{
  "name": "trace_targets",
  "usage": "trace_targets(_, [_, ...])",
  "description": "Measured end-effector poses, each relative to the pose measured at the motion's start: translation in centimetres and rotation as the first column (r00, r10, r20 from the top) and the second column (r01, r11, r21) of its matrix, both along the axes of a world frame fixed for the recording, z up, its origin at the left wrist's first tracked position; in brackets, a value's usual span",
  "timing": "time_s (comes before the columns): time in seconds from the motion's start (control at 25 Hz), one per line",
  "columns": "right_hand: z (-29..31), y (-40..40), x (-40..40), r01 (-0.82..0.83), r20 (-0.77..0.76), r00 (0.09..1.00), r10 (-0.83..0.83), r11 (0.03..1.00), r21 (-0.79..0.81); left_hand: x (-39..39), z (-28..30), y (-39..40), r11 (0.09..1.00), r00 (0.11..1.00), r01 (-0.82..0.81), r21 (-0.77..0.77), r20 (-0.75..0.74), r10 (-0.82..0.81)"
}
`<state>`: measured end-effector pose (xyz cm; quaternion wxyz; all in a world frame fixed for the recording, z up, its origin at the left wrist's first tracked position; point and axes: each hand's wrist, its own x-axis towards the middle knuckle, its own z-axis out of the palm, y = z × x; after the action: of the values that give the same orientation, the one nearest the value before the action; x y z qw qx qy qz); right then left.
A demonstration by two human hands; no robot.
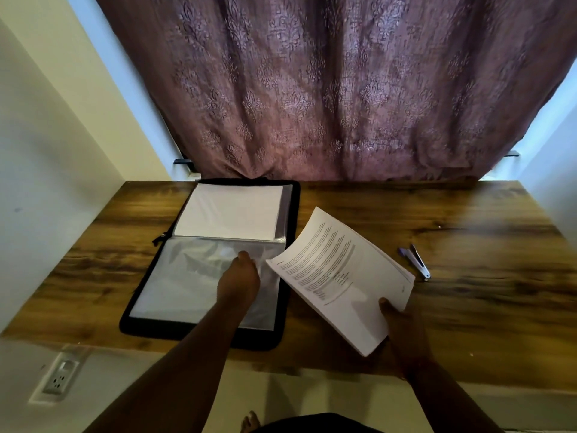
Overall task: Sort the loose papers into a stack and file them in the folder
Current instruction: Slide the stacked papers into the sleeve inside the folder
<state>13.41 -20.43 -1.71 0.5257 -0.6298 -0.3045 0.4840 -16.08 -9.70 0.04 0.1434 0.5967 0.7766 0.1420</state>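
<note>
A black zip folder (290,214) lies open on the wooden desk, left of centre. Its far half holds white sheets (231,212) under plastic. Its near half shows a clear plastic sleeve (187,282). My left hand (239,284) rests on that sleeve near its right edge, thumb pointing away from me; I cannot see how its fingers lie. My right hand (398,320) grips the near right corner of a thick stack of printed papers (338,276). The stack is lifted off the desk, tilted, just right of the folder.
Two pens (416,262) lie on the desk (468,276) right of the paper stack. A patterned mauve curtain (327,89) hangs behind the desk. White walls close in on both sides. A wall socket (61,376) sits low at the left.
</note>
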Motion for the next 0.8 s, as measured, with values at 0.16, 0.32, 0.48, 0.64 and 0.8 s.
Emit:
trace_targets(0.16, [-0.6, -1.1, -0.5, 0.015, 0.040, 0.999, -0.014, 1.000, -0.022, -0.5, -0.6, -0.6, 0.997, 0.999, 0.032, 0.075, 0.010, -0.033])
trace_targets(0.32, [-0.4, -1.2, -0.8, 0.010, 0.072, 0.997, -0.009, 1.000, -0.008, -0.9, -1.2, -1.4, 0.990, 0.990, 0.138, 0.041, -0.020, -0.137])
trace_targets(0.48, [-0.1, -0.4, -1.4, -0.041, 0.085, 0.996, 0.040, 0.999, 0.009, -1.1, -1.1, -1.8, 0.965, 0.975, 0.191, -0.179, -0.078, -0.208])
trace_targets(0.64, [-0.2, 0.3, -1.5, -0.115, 0.086, 0.990, 0.115, 0.993, 0.002, -0.9, -1.5, -2.6, 0.947, 0.972, 0.164, -0.277, -0.120, -0.204])
trace_targets(0.8, [-0.3, 1.0, -0.8, -0.158, -0.008, 0.987, 0.157, 0.987, -0.027, -0.3, -1.3, -3.8, 0.970, 0.968, 0.167, -0.177, -0.160, -0.195])
